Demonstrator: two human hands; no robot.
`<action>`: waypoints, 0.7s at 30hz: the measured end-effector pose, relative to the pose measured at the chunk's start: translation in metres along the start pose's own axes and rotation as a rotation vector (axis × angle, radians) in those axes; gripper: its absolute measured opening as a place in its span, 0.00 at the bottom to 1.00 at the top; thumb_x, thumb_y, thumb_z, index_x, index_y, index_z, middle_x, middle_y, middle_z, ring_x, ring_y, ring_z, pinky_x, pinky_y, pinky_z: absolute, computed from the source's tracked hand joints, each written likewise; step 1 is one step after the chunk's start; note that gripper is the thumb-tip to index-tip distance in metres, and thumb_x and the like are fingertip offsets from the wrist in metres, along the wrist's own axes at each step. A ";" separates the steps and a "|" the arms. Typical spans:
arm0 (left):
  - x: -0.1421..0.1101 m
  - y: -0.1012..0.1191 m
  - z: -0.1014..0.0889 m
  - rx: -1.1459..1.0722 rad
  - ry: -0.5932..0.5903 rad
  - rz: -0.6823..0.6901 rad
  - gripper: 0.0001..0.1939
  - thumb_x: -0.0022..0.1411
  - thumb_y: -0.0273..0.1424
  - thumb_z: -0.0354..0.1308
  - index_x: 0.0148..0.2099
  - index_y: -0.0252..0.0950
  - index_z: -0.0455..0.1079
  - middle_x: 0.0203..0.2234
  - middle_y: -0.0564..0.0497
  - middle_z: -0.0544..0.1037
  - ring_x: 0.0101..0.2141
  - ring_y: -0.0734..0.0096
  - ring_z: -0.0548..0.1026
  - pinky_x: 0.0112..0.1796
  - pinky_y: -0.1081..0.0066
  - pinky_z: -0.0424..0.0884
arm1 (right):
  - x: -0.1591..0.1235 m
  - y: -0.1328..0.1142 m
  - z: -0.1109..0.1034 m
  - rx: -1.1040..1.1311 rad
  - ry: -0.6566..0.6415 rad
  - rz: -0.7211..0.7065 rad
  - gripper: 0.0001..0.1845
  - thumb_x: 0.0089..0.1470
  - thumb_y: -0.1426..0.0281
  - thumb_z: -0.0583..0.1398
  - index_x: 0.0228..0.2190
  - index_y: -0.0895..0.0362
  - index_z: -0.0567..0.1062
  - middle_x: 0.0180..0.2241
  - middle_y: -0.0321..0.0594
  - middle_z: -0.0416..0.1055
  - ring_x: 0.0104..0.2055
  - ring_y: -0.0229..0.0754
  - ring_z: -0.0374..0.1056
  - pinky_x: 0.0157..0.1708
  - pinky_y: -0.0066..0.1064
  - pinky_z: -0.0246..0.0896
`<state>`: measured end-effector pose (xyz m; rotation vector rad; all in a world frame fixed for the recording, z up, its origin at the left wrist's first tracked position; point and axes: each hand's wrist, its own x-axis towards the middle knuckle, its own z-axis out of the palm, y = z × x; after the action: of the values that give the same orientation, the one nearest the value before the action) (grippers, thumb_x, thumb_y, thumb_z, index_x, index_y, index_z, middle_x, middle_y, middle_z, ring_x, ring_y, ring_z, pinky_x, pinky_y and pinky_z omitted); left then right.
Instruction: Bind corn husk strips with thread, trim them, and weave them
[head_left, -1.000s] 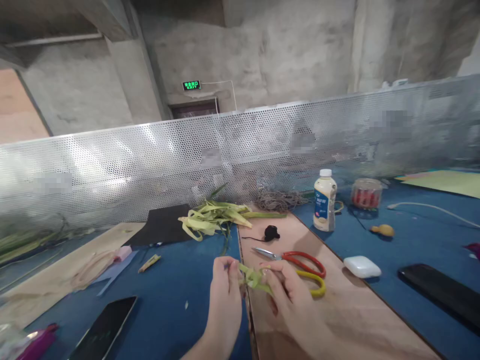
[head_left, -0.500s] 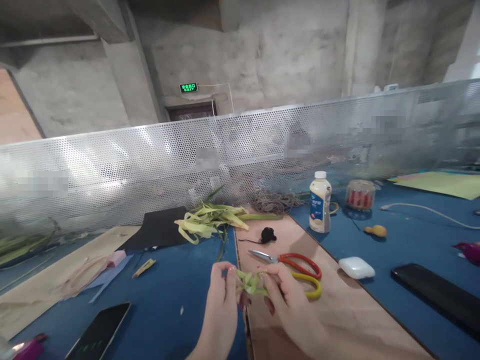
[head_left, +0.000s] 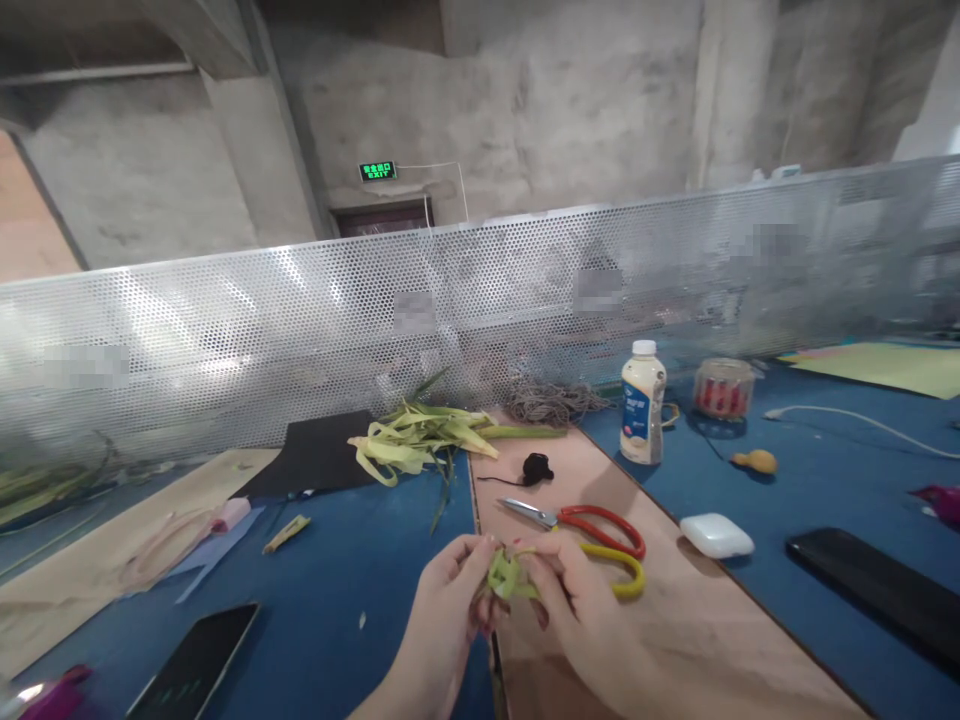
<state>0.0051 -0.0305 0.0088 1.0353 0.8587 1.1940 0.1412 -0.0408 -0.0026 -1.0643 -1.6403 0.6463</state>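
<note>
Between my two hands is a small folded piece of green corn husk [head_left: 504, 574]. My left hand [head_left: 448, 598] pinches it from the left, thumb on top and fingers curled beneath. From the other side my right hand [head_left: 577, 590] grips it between thumb and fingers, which partly hide it. Just beyond my right hand lie scissors [head_left: 601, 530] with one red and one yellow handle, blades pointing left. Further back sits a small black ball of thread [head_left: 537, 468], its loose end trailing left. A heap of pale green husks [head_left: 420, 440] rests behind it to the left.
A drink bottle [head_left: 642, 405], a clear jar [head_left: 723, 390], a white earbud case [head_left: 716, 536] and a black case [head_left: 874, 585] stand or lie on the right. On the left are a phone [head_left: 196, 662] and paper strips [head_left: 214, 545]. A perforated metal screen [head_left: 315, 340] borders the table's back.
My left hand has moved closer to my right, and its fingers have curled further around the husk piece. The right hand has barely moved.
</note>
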 end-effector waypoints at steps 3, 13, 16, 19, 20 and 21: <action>0.001 -0.002 -0.002 -0.031 0.004 -0.017 0.14 0.56 0.38 0.55 0.26 0.35 0.58 0.10 0.63 0.56 0.13 0.85 0.55 0.18 0.82 0.53 | 0.000 0.001 0.000 -0.013 -0.015 0.003 0.14 0.57 0.62 0.46 0.35 0.57 0.66 0.22 0.35 0.64 0.20 0.36 0.60 0.22 0.26 0.58; -0.006 0.004 0.001 0.353 0.148 0.217 0.14 0.58 0.43 0.49 0.29 0.38 0.55 0.11 0.63 0.59 0.13 0.80 0.59 0.17 0.79 0.57 | -0.003 -0.003 0.001 -0.015 0.048 -0.097 0.14 0.57 0.63 0.47 0.34 0.58 0.68 0.22 0.36 0.65 0.21 0.36 0.61 0.22 0.26 0.58; -0.007 0.006 0.000 0.434 0.187 0.278 0.13 0.60 0.41 0.47 0.29 0.38 0.55 0.12 0.62 0.61 0.14 0.79 0.60 0.18 0.78 0.58 | -0.003 -0.008 0.001 0.027 0.030 -0.042 0.14 0.57 0.62 0.47 0.34 0.57 0.67 0.20 0.34 0.63 0.19 0.35 0.59 0.20 0.25 0.56; -0.007 0.008 -0.002 0.490 0.205 0.311 0.12 0.61 0.40 0.46 0.29 0.38 0.55 0.13 0.61 0.61 0.15 0.78 0.60 0.19 0.77 0.58 | -0.003 -0.013 -0.001 0.062 0.021 0.023 0.14 0.57 0.62 0.47 0.35 0.57 0.67 0.17 0.31 0.59 0.18 0.35 0.57 0.18 0.24 0.55; -0.007 0.008 -0.002 0.494 0.200 0.317 0.12 0.61 0.39 0.46 0.29 0.38 0.55 0.13 0.61 0.61 0.15 0.78 0.60 0.19 0.77 0.58 | -0.002 -0.014 -0.002 0.056 0.014 0.035 0.14 0.57 0.62 0.47 0.36 0.56 0.67 0.16 0.30 0.58 0.18 0.35 0.57 0.19 0.24 0.54; -0.007 0.008 -0.003 0.491 0.190 0.322 0.11 0.61 0.39 0.46 0.30 0.39 0.54 0.14 0.61 0.61 0.15 0.78 0.61 0.19 0.77 0.59 | -0.001 -0.014 -0.003 0.044 0.006 0.039 0.14 0.57 0.63 0.47 0.36 0.56 0.68 0.16 0.30 0.58 0.18 0.35 0.57 0.19 0.24 0.54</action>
<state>-0.0013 -0.0360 0.0158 1.5175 1.2041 1.4016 0.1394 -0.0486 0.0091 -1.0676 -1.5963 0.7009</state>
